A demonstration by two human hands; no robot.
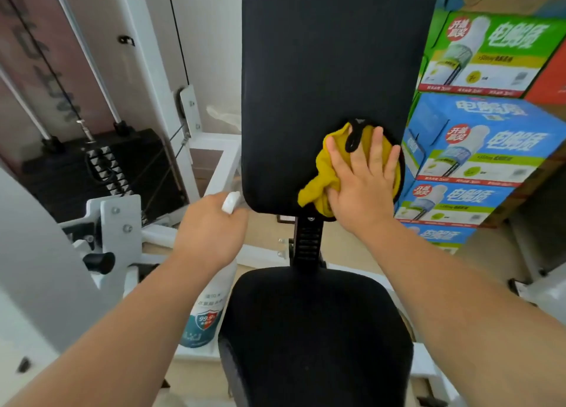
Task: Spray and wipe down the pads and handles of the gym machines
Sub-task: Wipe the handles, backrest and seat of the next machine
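Note:
A tall black back pad (pixel 321 69) stands upright in front of me, above a black seat pad (pixel 315 330). My right hand (pixel 361 180) presses a yellow cloth (pixel 318 176) flat against the back pad's lower right corner, fingers spread and straight. A black loop on the cloth shows between the fingers. My left hand (pixel 211 226) grips the head of a white spray bottle (pixel 208 308), which hangs down left of the seat pad. Its nozzle sits close to the back pad's lower left corner.
The white machine frame (pixel 119 222) and a black weight stack (pixel 101 167) with cables stand to the left. Stacked green and blue drink cartons (pixel 477 149) crowd the right, close to the pad's edge. A black seat-adjustment post (pixel 307 241) joins the two pads.

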